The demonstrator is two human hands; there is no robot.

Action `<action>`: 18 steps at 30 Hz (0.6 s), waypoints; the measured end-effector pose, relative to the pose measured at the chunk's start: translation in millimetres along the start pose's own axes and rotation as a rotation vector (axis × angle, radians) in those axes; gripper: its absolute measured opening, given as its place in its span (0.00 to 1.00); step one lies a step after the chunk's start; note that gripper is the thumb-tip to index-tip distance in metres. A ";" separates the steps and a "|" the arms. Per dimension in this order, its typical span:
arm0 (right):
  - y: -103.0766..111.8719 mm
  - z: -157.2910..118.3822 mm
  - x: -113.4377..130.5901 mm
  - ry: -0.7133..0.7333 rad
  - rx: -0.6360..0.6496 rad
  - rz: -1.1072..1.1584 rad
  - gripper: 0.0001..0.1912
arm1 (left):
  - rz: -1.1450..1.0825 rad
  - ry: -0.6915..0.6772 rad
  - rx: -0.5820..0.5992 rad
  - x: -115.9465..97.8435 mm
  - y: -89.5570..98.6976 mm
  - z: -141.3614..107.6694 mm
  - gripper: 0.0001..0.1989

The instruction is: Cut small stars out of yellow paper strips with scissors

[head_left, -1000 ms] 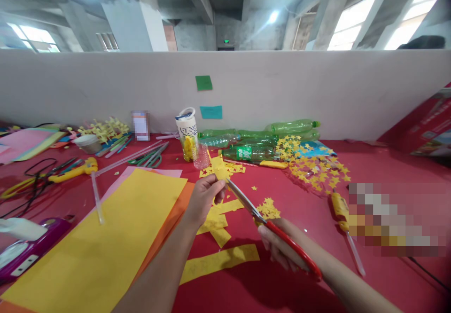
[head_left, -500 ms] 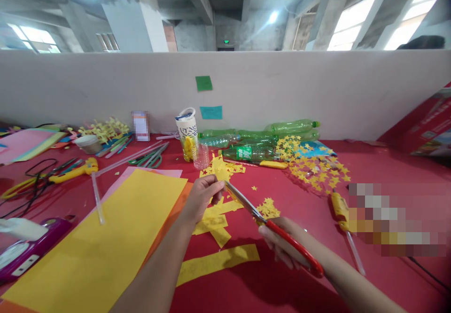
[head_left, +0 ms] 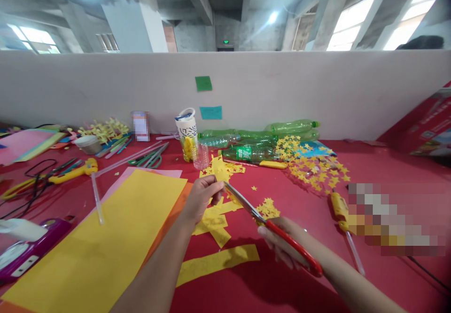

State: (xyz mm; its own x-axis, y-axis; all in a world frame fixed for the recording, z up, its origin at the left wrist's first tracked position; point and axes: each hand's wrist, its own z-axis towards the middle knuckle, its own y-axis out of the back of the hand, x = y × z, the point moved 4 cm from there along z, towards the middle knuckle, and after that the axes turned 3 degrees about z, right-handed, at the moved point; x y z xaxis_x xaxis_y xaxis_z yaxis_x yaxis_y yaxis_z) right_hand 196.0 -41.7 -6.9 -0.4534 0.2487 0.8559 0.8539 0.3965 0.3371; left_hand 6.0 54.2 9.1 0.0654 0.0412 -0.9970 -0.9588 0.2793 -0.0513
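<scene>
Between its thumb and fingers my left hand (head_left: pixel 206 193) pinches a piece of yellow paper (head_left: pixel 221 168). Red-handled scissors (head_left: pixel 278 230) are in my right hand (head_left: pixel 282 245), their blades nearly closed and their tips at the paper beside my left fingertips. Beneath my hands lie several yellow paper strips (head_left: pixel 221 259) and offcuts. Close to the scissors' pivot is a small heap of yellow paper stars (head_left: pixel 268 208). A larger spread of yellow stars (head_left: pixel 317 162) lies farther back on the right.
Yellow sheets (head_left: pixel 116 228) cover the left of the red table (head_left: pixel 299 294). Green plastic bottles (head_left: pixel 253 152) lie along the partition (head_left: pixel 141 82), near a white patterned cup (head_left: pixel 186 127). Yellow glue guns (head_left: pixel 75 171) rest at both sides, with a purple power strip (head_left: pixel 45 247) at left.
The scissors' tips and the left fingertips have shifted very slightly. Both hands keep the same hold, and everything else is as it was.
</scene>
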 end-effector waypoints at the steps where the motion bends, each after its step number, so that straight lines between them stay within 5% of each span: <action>1: 0.0 0.7 -0.2 0.012 0.002 0.007 0.23 | -0.003 -0.003 -0.002 -0.4 -0.3 -0.2 0.10; 18: -7.8 -0.4 1.9 0.106 0.024 0.118 0.24 | -0.082 -0.030 -0.024 2.5 -17.6 -6.6 0.12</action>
State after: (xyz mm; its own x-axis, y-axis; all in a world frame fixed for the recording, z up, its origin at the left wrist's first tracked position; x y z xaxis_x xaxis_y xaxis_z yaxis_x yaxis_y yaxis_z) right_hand 188.6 -44.6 -7.7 -0.3201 0.2007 0.9259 0.8927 0.3913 0.2238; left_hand 21.2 43.1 7.2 0.1516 0.0479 -0.9873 -0.9563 0.2598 -0.1342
